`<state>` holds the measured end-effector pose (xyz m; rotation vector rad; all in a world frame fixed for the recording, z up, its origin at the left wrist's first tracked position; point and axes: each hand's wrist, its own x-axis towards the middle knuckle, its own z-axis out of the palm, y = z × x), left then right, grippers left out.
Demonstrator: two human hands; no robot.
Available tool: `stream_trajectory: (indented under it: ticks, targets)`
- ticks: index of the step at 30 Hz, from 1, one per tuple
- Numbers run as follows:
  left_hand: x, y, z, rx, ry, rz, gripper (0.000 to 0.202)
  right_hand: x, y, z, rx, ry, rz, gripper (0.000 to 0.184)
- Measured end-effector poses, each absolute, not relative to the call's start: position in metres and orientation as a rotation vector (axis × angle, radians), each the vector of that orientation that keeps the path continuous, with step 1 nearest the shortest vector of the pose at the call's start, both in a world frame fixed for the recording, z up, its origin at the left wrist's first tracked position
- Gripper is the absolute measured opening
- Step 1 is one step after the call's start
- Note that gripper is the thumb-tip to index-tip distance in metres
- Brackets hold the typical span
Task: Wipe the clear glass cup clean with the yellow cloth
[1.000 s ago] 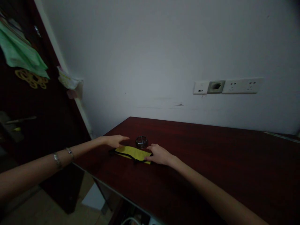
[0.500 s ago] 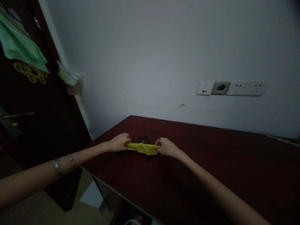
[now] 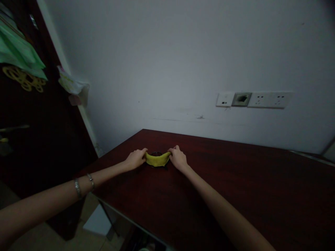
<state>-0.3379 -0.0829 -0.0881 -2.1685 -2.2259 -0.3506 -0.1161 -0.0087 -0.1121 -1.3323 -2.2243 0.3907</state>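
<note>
A yellow cloth [image 3: 157, 160] is stretched between my two hands and sags in the middle. My left hand [image 3: 136, 159] pinches its left end, and my right hand [image 3: 179, 158] pinches its right end. Just behind the cloth is a dark round object [image 3: 156, 153], maybe a glass ashtray or bowl; its lower part is hidden by the cloth. A dark edge or shadow shows under the cloth. All of this is on a dark red-brown tabletop [image 3: 222, 181].
A pale wall with a row of sockets [image 3: 253, 99] rises behind the table. At the left is a dark door [image 3: 47, 132] with green fabric [image 3: 21, 48] hanging on it. A white flat object [image 3: 98, 220] lies on the floor below the table's left edge.
Both hands have moved closer together and slightly forward. The cloth between them has gone from nearly straight to a downward curve, covering more of the round object. The view has shifted slightly.
</note>
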Motion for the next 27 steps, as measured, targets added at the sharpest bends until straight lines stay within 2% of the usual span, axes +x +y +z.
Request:
stream_trajectory:
  ticks: [3,7,14,21,27]
  targets:
    - [-0.334,-0.078,-0.097,-2.158,-2.342,-0.630,0.050,-0.126,0.004,-0.121,-1.303,-2.158,0.508,0.022]
    - [-0.326,-0.070,-0.112,-2.032,-2.487,-1.051,0.046,-0.142,0.011,-0.129,-1.226,-2.087,0.658,0.030]
    - [-0.315,-0.057,-0.143,-1.745,-2.530,-1.681,0.045,-0.163,-0.001,-0.136,-1.223,-1.910,0.794,0.030]
    - [-0.297,-0.046,-0.152,-1.564,-2.445,-2.022,0.037,-0.175,0.000,-0.135,-1.243,-1.874,0.884,0.029]
    - [-0.282,-0.037,-0.153,-1.314,-2.388,-2.247,0.038,-0.181,-0.002,-0.132,-1.314,-1.826,0.909,0.029]
